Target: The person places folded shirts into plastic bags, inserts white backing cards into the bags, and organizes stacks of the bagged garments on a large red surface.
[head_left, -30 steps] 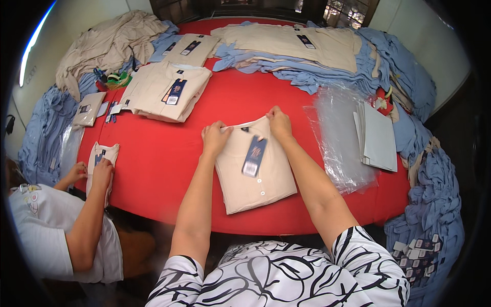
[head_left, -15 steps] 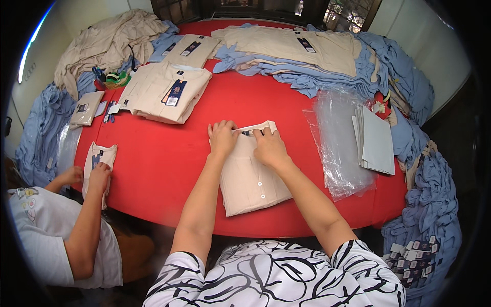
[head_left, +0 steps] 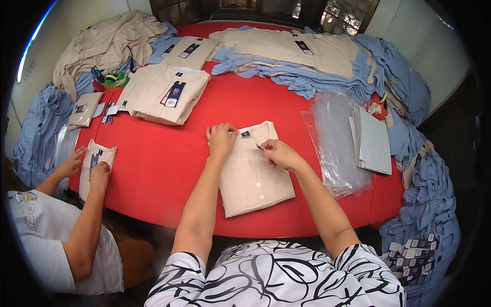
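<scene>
A folded beige shirt (head_left: pixel 250 176) with a button placket lies on the red table in front of me, its collar away from me. My left hand (head_left: pixel 222 142) grips the shirt at its far left shoulder, thumb beside the collar. Over the neckline, my right hand (head_left: pixel 280 154) is closed in a pinch on a thin dark string, with a small dark end showing at the fingertips. The string runs toward the dark neck label (head_left: pixel 246 134) inside the collar. My palm and fingers hide whatever else hangs from it.
At left, a co-worker's hands (head_left: pixel 98 174) handle another folded beige shirt (head_left: pixel 92 187). Tagged beige shirts (head_left: pixel 153 97) are stacked behind it. Clear plastic bags (head_left: pixel 335 148) and white sheets (head_left: pixel 373 140) lie at right. Blue garments (head_left: pixel 429 199) are heaped around the table's rim.
My right hand has drawn back from the collar toward the right and nearer me, lifting the string. The neck label now shows. My left hand stays. The co-worker's far hand has risen toward their shirt.
</scene>
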